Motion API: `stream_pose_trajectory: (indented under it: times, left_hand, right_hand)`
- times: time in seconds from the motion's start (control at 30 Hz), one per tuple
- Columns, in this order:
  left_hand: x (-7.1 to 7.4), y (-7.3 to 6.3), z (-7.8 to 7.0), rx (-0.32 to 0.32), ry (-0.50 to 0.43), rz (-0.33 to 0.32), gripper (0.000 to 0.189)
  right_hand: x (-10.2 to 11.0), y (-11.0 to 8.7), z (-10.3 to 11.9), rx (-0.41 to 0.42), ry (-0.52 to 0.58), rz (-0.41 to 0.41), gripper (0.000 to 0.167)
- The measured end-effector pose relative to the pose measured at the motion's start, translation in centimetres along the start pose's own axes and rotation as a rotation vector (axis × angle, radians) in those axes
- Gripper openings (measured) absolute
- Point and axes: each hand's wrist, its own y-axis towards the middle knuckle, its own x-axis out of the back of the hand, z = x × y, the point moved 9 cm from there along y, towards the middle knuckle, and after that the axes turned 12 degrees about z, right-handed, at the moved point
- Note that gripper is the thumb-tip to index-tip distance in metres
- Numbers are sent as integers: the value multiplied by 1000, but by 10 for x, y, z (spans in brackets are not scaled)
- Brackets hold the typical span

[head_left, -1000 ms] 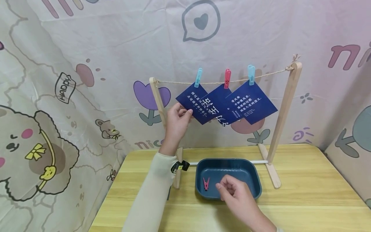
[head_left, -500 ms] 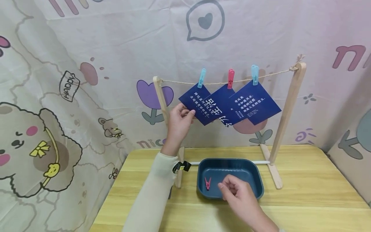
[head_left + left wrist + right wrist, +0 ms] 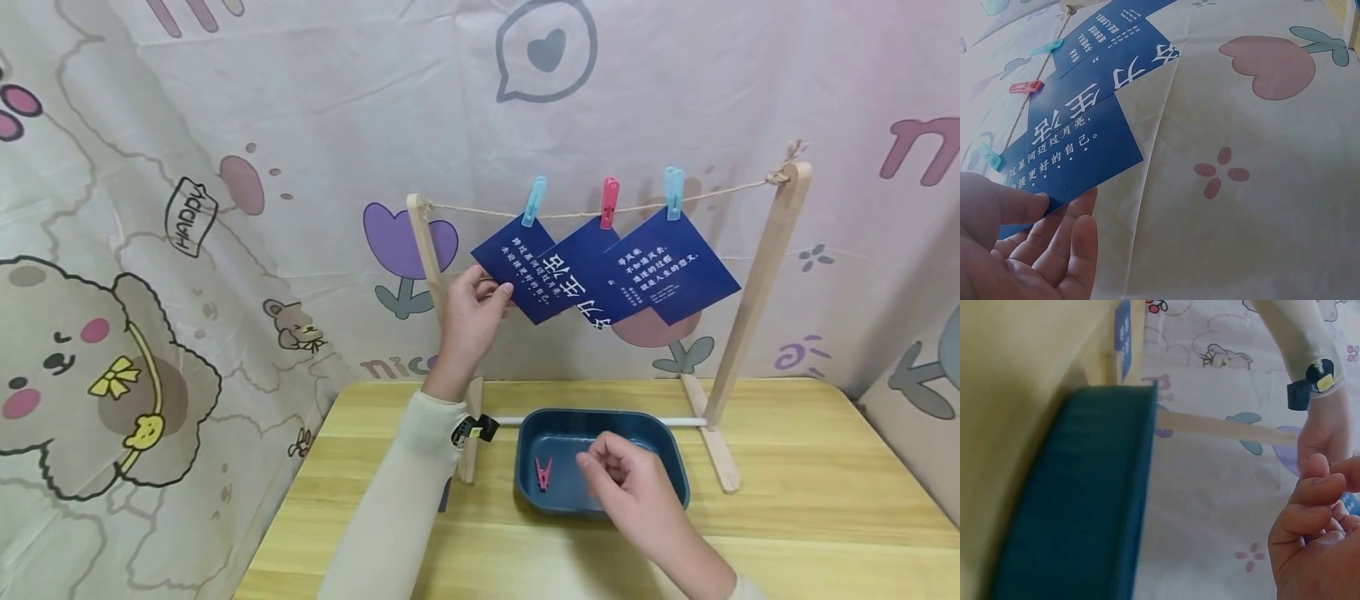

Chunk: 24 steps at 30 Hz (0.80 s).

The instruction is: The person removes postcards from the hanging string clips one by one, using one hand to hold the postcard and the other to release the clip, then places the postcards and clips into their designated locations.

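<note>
My left hand (image 3: 472, 321) pinches the lower left edge of the leftmost blue card (image 3: 517, 271), thumb in front and fingers behind, as the left wrist view shows. A light blue clothespin (image 3: 534, 202) fixes that card's top corner to the twine (image 3: 465, 209). Beside it a red clothespin (image 3: 610, 204) carries the middle card (image 3: 577, 275), and another light blue clothespin (image 3: 673, 193) carries the right card (image 3: 675, 267); the cards overlap. Over the dark blue basin (image 3: 528, 492) hovers my right hand (image 3: 626, 479), fingers loosely curled and holding nothing. A pink clothespin (image 3: 543, 474) lies in the basin.
Two wooden posts, the left (image 3: 426, 250) and the right (image 3: 759, 292), hold up the twine. A white rod (image 3: 686, 422) joins their feet behind the basin. On the wooden table (image 3: 817, 467), something dark blue (image 3: 446, 497) shows beside my left sleeve. A patterned cloth hangs behind.
The head view has shifted slightly, so the whole scene sits a little farther right in it. My left hand keeps its pinch on the card; my right hand stays over the basin.
</note>
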Motion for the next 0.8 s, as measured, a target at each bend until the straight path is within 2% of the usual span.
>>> stream_pose_trajectory:
  times: [0.23,0.63,0.8]
  left_hand:
    - [-1,0,-2,0,-7,12,23]
    - [-3,-2,-2,14,33,-9,23]
    - [-3,-3,-3,14,32,-18,22]
  right_hand:
    - [18,18,31,71,-75,-2,23]
    - [41,55,84,220,-212,3,25]
    - [48,70,106,280,-231,11,24]
